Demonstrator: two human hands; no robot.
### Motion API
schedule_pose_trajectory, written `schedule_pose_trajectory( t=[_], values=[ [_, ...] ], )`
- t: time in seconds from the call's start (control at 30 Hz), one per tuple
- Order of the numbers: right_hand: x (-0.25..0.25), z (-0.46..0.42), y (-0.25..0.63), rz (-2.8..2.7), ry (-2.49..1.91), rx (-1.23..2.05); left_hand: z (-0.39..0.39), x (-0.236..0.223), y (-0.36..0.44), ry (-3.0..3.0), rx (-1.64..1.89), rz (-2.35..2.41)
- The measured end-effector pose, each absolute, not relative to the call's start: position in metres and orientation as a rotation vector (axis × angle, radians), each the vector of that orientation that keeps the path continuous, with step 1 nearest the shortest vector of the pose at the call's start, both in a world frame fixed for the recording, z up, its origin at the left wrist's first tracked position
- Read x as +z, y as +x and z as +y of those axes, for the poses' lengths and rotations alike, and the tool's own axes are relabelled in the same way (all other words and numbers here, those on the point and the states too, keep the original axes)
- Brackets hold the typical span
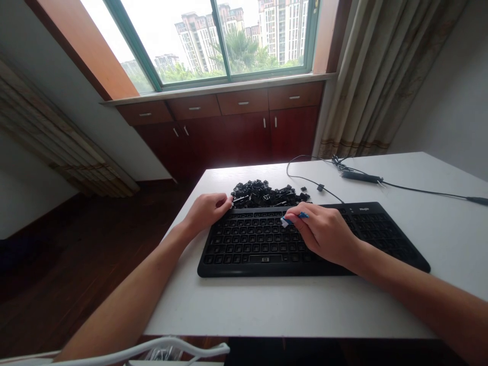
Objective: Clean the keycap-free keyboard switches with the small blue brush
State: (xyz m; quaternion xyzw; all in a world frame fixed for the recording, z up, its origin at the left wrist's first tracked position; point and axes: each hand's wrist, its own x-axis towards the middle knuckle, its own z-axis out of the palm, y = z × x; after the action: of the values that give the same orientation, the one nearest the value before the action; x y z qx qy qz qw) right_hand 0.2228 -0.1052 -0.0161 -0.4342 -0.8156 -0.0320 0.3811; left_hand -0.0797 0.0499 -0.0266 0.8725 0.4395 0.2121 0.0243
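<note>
A black keyboard point(263, 249) with its keycaps removed lies on the white table point(267, 310). Behind it sits a pile of loose black keycaps point(267, 193). My left hand point(208, 209) rests at the keyboard's far left corner, fingers curled, fingertips touching the edge of the pile. My right hand point(324, 231) lies over the middle of the keyboard, pinching a small blue and white tool point(293, 218) whose tip points at the upper key rows.
The keyboard's black cable point(308, 179) loops behind it. Another cable with a black adapter point(362, 176) runs to the right edge. A white chair back point(171, 348) shows at the near edge. Dark wooden cabinets and a window stand beyond the table.
</note>
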Motion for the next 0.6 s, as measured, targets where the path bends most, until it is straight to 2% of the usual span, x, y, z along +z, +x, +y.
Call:
schedule_pose_trajectory(
  t=[0.17,0.6],
  values=[
    [-0.0147,-0.1066,0.2221,-2.146,-1.07,-0.185,0.05,-0.0265,-0.0793,2.704,0.656,1.357],
    [-0.0154,-0.1094,0.2212,-2.204,-1.008,-0.079,0.0507,-0.028,-0.0799,2.696,0.66,1.355]
  ],
)
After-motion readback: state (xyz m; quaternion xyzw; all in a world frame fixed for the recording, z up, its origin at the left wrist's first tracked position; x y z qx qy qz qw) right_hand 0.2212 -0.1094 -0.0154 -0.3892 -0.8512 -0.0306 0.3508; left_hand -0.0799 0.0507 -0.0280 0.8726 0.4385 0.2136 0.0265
